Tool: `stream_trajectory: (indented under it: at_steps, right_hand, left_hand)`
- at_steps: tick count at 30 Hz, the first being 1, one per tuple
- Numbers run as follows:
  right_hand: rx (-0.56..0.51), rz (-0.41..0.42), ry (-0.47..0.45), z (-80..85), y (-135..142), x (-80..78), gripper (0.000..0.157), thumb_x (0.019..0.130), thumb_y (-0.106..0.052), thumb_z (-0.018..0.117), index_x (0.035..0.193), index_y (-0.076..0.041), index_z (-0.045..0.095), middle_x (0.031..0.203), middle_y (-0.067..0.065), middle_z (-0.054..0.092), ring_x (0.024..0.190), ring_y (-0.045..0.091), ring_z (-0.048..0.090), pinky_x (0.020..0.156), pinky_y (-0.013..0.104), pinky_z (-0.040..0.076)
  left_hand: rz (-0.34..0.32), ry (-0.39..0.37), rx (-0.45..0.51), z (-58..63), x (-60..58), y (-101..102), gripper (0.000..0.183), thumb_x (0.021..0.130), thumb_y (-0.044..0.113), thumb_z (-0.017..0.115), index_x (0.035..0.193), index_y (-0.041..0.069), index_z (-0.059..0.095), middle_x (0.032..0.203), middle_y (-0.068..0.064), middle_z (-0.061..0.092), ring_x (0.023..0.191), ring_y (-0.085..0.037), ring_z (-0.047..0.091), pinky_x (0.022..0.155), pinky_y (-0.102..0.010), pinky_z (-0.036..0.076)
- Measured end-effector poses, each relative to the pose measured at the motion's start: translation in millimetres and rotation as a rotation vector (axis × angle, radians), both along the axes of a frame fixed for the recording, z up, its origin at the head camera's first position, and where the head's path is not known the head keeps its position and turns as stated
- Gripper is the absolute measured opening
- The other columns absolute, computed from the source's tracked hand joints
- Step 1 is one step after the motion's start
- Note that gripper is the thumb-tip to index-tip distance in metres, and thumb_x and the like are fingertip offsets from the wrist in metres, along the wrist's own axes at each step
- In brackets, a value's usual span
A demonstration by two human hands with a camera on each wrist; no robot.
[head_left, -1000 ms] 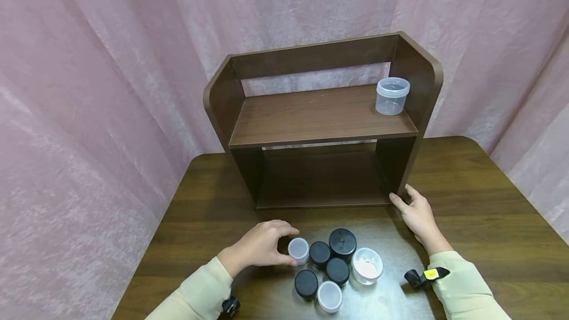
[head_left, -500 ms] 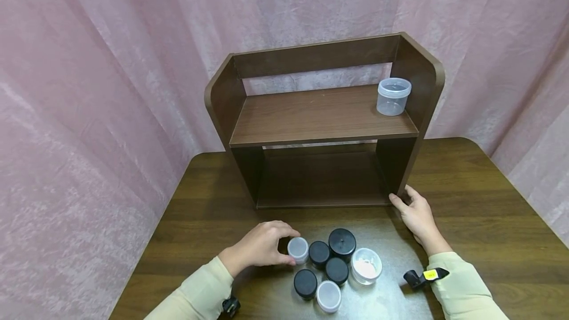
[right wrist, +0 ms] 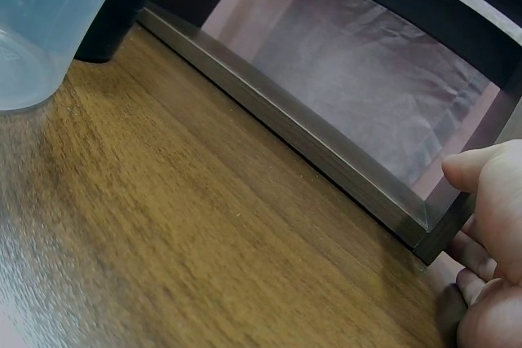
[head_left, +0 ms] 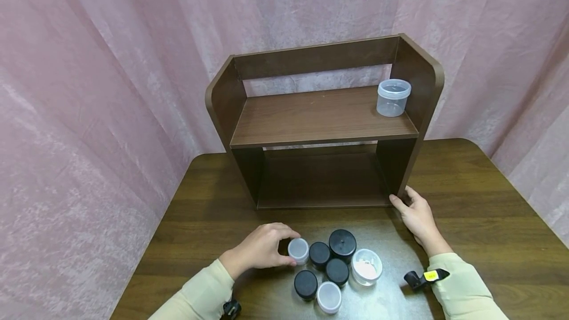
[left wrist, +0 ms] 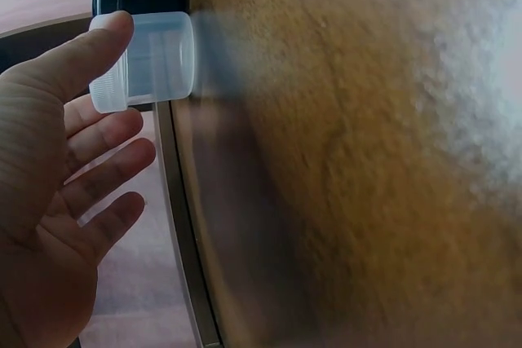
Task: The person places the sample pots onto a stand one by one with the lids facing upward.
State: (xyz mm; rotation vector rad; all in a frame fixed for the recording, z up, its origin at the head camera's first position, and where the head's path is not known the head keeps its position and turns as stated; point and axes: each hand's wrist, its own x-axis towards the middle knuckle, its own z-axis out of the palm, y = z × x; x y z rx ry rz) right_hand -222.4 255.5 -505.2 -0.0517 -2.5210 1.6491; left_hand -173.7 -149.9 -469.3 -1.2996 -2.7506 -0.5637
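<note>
My left hand (head_left: 265,246) pinches a small clear plastic jar (head_left: 298,251) at its frosted lid, thumb on the near side and fingertips on the far side. In the left wrist view this jar (left wrist: 159,56) stands upright on the table, its base at the wood. My right hand (head_left: 418,215) grips the lower front right corner of a dark brown two-tier shelf (head_left: 324,115). Its thumb lies inside the side panel and the other fingers are outside, as the right wrist view shows. Right of the pinched jar stand several black-lidded jars (head_left: 319,254) in a cluster.
A clear-lidded jar (head_left: 329,297) stands at the front of the cluster, and a wider clear jar (head_left: 366,266) with white contents at its right. On the upper tier, a clear lidded tub (head_left: 393,97) sits at the right end. Pink curtain (head_left: 111,112) hangs behind the wooden table (head_left: 191,221).
</note>
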Motion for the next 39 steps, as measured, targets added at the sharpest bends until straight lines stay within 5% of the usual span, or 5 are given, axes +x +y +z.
stream_trajectory:
  at_steps: [9,18,24,29,39]
  right_hand:
    - [0.017,0.01,0.032,-2.8,-1,-0.9,0.064,0.098,-0.033,0.054,0.146,0.004,0.032,0.14,0.026,0.044,0.13,0.038,0.039,0.09,0.01,0.037]
    - [0.022,0.009,0.036,-0.1,-1,0.0,0.061,0.099,-0.031,0.055,0.145,0.004,0.035,0.138,0.027,0.047,0.128,0.037,0.042,0.09,0.012,0.038]
    - [0.024,0.013,0.03,0.8,-1,0.8,0.063,0.099,-0.031,0.055,0.146,0.005,0.032,0.14,0.029,0.043,0.131,0.039,0.038,0.104,0.048,0.036]
    - [0.021,0.008,0.031,0.7,-1,1.0,0.063,0.099,-0.03,0.055,0.145,0.005,0.033,0.14,0.029,0.043,0.131,0.038,0.038,0.104,0.048,0.036]
    - [0.001,0.011,0.046,-0.7,-1,0.4,0.06,0.098,-0.028,0.056,0.145,0.004,0.035,0.139,0.027,0.045,0.13,0.036,0.04,0.089,0.007,0.035]
  left_hand:
    - [0.006,0.01,0.01,7.0,-0.4,0,0.052,0.073,0.041,0.083,0.115,0.015,0.068,0.112,0.007,0.067,0.106,-0.007,0.06,0.091,-0.027,0.049]
    - [0.009,0.067,0.033,27.1,-5.7,5,0.053,0.076,0.034,0.082,0.121,0.011,0.066,0.113,0.002,0.066,0.106,-0.011,0.061,0.091,-0.027,0.05]
    - [0.001,0.137,0.114,38.9,-12.4,12,0.053,0.075,0.029,0.083,0.121,0.009,0.065,0.112,0.002,0.066,0.104,-0.01,0.061,0.09,-0.027,0.05]
    - [-0.018,0.194,0.169,52.4,-17.7,23,0.053,0.076,0.03,0.082,0.121,0.008,0.065,0.113,0.0,0.067,0.104,-0.012,0.061,0.09,-0.027,0.05]
    - [-0.022,0.235,0.215,82.5,-30.2,47,0.052,0.078,0.029,0.081,0.122,0.006,0.065,0.112,-0.001,0.067,0.104,-0.012,0.06,0.091,-0.025,0.049]
